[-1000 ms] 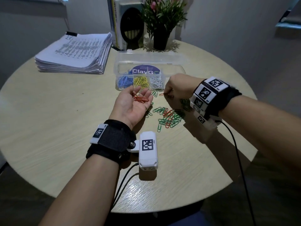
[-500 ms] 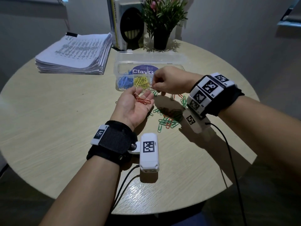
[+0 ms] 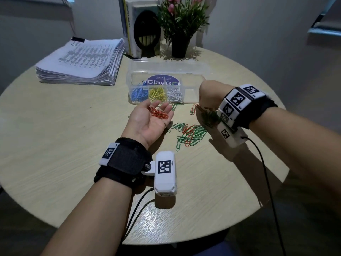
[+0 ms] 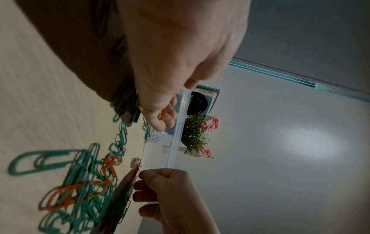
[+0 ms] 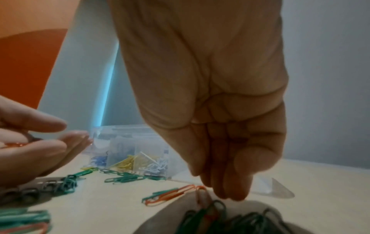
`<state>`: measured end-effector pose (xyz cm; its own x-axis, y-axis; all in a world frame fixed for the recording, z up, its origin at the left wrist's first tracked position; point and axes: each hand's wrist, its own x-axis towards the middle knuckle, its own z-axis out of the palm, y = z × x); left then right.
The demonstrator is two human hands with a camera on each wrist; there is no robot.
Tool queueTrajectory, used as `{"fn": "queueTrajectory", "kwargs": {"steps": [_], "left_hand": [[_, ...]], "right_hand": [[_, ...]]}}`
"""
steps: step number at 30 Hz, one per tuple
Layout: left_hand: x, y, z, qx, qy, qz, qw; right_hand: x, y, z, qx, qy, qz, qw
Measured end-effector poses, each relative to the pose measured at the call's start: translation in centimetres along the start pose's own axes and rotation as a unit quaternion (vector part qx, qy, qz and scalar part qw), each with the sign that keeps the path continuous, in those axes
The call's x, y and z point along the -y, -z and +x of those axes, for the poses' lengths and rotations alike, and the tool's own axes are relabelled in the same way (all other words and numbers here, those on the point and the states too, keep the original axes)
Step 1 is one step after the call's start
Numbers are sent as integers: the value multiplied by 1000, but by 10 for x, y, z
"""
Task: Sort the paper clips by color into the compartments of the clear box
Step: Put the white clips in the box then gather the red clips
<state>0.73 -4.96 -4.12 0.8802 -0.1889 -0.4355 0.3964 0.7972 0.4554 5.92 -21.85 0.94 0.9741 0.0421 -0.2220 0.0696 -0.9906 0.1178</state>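
Sorting in progress: my left hand point(image 3: 153, 119) lay cupped and relaxed, cradling orange clips point(image 3: 159, 114), my right hand point(image 3: 209, 97) reached fingers-down toward an orange clip point(image 5: 172, 194) near the clear box point(image 3: 166, 89); I judged lifting it clear of green clips point(image 3: 191, 134) best.

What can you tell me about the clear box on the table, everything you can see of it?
The clear box is a long, see-through plastic case lying flat on the round table, its lid open behind it. Thin walls split it into compartments: blue clips at the left end, then yellow clips, then white clips; the right end looks empty. A purple round label shows through. Loose green clips lie against its front wall.
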Motion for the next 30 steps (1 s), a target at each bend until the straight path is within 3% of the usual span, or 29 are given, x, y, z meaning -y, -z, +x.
{"fn": "queueTrajectory", "kwargs": {"steps": [7, 12, 30], "left_hand": [[0, -1, 0, -4, -6, 2, 1000], [0, -1, 0, -4, -8, 8, 1000], [0, 1, 0, 0, -12, 18, 1000]], "right_hand": [[4, -10, 6, -22, -45, 68, 996], [11, -9, 9, 17, -67, 104, 992], [13, 1, 4, 57, -33, 212, 975]]}}
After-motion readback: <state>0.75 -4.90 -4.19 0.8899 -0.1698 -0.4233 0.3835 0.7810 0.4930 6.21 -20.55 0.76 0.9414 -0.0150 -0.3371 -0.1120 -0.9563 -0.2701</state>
